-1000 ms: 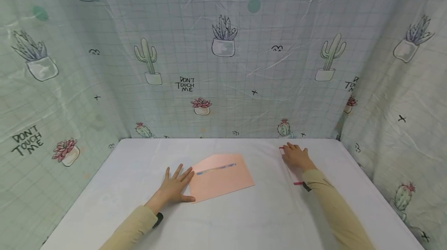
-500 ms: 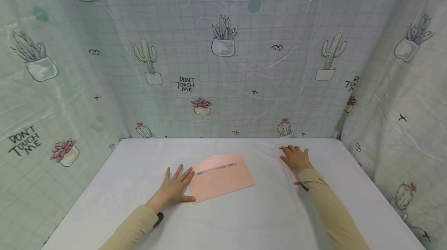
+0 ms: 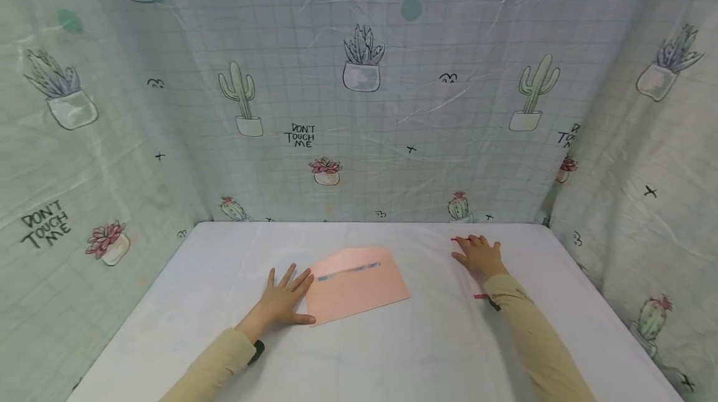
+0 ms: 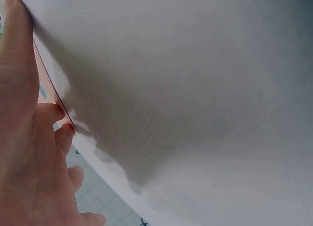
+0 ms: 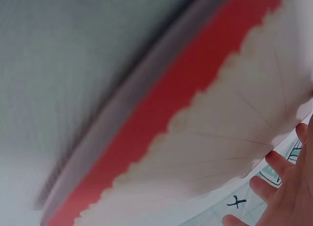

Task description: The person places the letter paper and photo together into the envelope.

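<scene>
A flat pink envelope [image 3: 356, 296] lies at the middle of the table, a shiny bluish strip [image 3: 349, 272] running along its flap. My left hand [image 3: 280, 298] rests with fingers spread on the envelope's left edge; the left wrist view shows the thumb [image 4: 19, 40] and fingertips along that edge. Farther right lies a white card with red end bands [image 3: 480, 296], mostly hidden under my right hand [image 3: 479, 258]. The right wrist view shows the card's scalloped red band [image 5: 161, 108], thin lines on its white face, and fingertips touching its far edge.
A white cloth covers the table [image 3: 404, 352]. A curtain printed with cacti [image 3: 361, 115] hangs along the table's back edge and both sides. Dark bands [image 3: 257, 352] sit at both wrists.
My right hand has spread its thumb away from the fingers over the card and its fingers are drawn in slightly. The left hand and envelope stay where they were.
</scene>
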Demonstrator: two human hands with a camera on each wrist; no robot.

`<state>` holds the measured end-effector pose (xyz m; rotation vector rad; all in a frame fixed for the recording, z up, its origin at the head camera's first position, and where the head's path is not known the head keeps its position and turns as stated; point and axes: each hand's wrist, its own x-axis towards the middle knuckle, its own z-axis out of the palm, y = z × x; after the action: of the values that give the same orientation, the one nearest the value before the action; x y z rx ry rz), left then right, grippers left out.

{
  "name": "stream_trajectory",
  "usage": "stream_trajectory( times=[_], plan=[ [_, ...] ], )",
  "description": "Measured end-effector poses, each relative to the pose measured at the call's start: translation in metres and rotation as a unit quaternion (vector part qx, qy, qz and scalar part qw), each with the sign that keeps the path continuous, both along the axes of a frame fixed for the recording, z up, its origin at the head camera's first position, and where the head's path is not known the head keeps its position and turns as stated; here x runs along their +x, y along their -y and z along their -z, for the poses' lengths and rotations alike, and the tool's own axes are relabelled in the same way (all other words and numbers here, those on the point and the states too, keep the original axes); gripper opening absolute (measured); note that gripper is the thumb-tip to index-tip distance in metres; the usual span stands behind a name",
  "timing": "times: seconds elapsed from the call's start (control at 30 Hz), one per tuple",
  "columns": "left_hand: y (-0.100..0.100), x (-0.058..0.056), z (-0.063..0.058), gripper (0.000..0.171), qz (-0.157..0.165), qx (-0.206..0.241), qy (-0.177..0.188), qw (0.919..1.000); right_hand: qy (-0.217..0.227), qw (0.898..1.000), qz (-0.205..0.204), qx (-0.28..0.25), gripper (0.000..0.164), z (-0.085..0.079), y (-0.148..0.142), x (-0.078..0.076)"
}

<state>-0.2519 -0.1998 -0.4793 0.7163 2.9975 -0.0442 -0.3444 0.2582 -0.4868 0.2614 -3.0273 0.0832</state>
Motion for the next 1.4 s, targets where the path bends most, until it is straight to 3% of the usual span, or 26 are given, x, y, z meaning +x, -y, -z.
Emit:
stream_trajectory(
  times=[0.5, 0.93, 1.4],
  plan=[
    [-0.005, -0.002, -0.002, 0.091, -0.005, 0.003, -0.001, 1.0, -0.016, 1.0, 0.005, 0.003, 0.06, 0.003, -0.009, -0.008],
    [-0.006, -0.004, -0.001, 0.091, -0.005, -0.012, -0.006, 0.9999, -0.065, 0.998, 0.003, 0.01, 0.067, 0.012, -0.014, -0.013],
    [-0.006, -0.01, 0.0, 0.091, -0.008, -0.01, -0.011, 0.9999, -0.069, 0.997, -0.007, 0.03, 0.072, 0.014, -0.019, -0.03]
  ],
)
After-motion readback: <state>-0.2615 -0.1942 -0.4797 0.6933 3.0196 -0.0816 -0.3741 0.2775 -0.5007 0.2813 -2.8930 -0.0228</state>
